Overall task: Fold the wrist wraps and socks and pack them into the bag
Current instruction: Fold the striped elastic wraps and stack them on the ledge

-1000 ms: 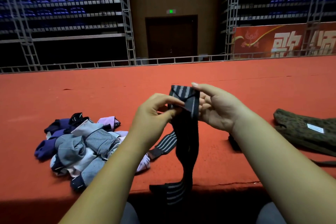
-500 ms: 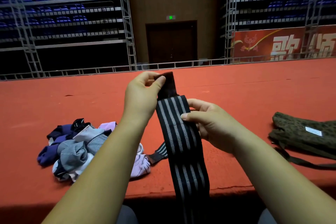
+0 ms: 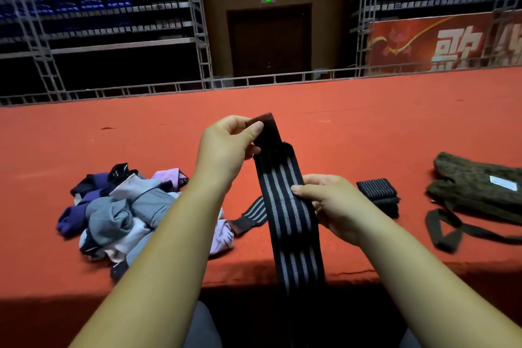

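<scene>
A long black wrist wrap with grey stripes [image 3: 291, 223] hangs stretched in front of me, its lower end dropping past the platform's front edge. My left hand [image 3: 226, 147] pinches its dark velcro end at the top. My right hand [image 3: 327, 203] grips the wrap lower down, thumb across the stripes. Another striped wrap [image 3: 250, 216] lies flat on the red surface behind it. A folded dark wrap [image 3: 378, 195] sits to the right. A heap of socks [image 3: 127, 212] in blue, grey, white and pink lies at the left. The olive bag [image 3: 477, 186] lies at the far right.
Everything rests on a red carpeted platform [image 3: 353, 127] whose front edge runs just before my knees. The bag's dark strap [image 3: 446, 232] loops toward that edge. A metal rail and scaffold stands with blue seats rise beyond the platform's far side.
The wrap was bunched between both hands; now it is pulled out straight. My left hand rose with the velcro end, my right slid down the strip. The folded wrap at the right came into sight.
</scene>
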